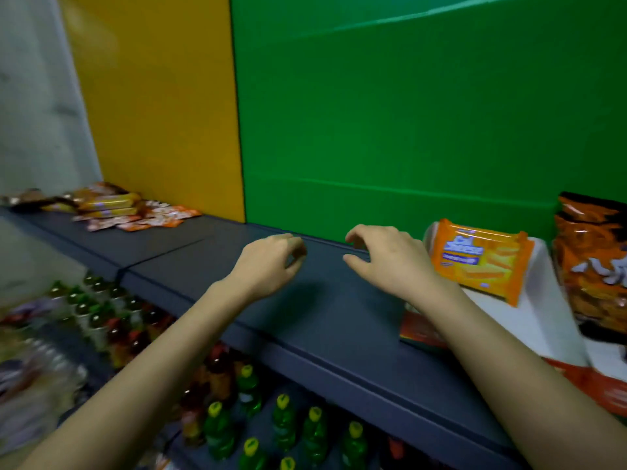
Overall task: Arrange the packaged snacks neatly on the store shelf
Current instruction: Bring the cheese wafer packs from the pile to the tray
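Over the smooth dark-grey shelf (pixel 190 252) at mid-frame, the left hand (pixel 268 262) and right hand (pixel 390 262) are loosely curled, holding nothing. A glossy orange snack pack (pixel 481 259) (crinkly, rectangular) leans just right of them; flat packets (pixel 112 208) lie upper left, open shelf between.

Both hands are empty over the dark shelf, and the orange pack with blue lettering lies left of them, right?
Not quite: the head view shows the orange pack with blue lettering to their right, next to the right hand. Both it and the left hand are indeed empty over the dark shelf.
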